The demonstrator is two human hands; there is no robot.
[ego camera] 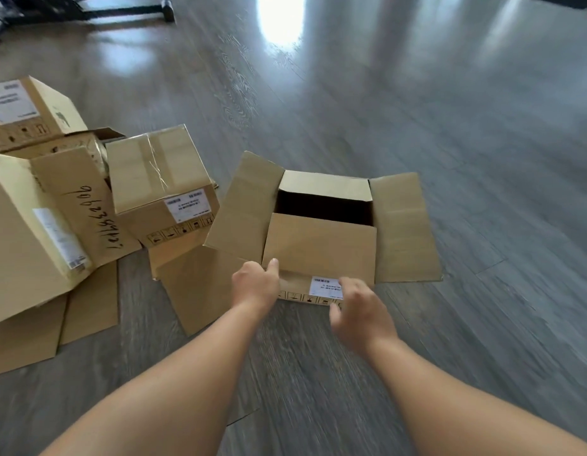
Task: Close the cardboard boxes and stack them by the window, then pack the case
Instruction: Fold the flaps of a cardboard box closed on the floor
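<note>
An open cardboard box (321, 248) sits on the grey wood floor in the middle of the head view. Its near flap is folded down over the opening, the far flap stands up, and the left and right flaps are spread outward. My left hand (255, 284) holds the box's near left corner, thumb on top of the near flap. My right hand (361, 311) hovers blurred in front of the box's near side by a white label (325, 287), fingers relaxed and holding nothing. The inside of the box is dark.
More cardboard boxes are piled at the left: a taped shut one (160, 182), a large tilted one with handwritten digits (38, 232), and a labelled one (25, 113) behind. Black furniture legs (127, 9) stand at the far left. Bright light reflects off the floor (450, 126).
</note>
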